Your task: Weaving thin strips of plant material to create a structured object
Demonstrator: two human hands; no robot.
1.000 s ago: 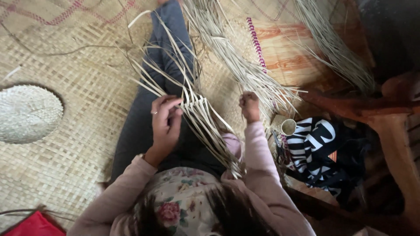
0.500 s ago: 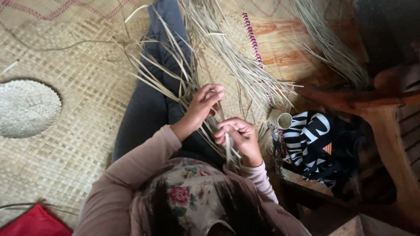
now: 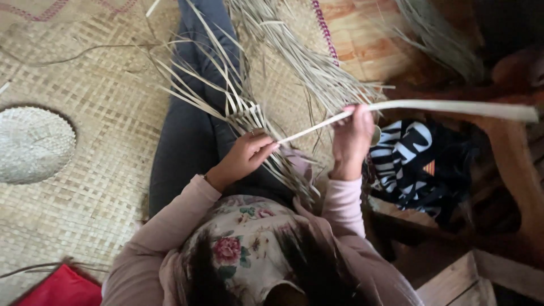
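Now both hands (image 3: 300, 148) on strip (image 3: 430, 106)

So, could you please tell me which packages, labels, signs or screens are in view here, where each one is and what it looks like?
Printed bag or cloth: on the floor right of the right hand, crumpled, black with large white lettering and a small orange triangle mark.
No other packages, signs or screens show; the red item at bottom left is plain.

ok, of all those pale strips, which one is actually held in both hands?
The long strip running off to the right: the right hand grips it, the left hand pinches its near end. The others lie loose.
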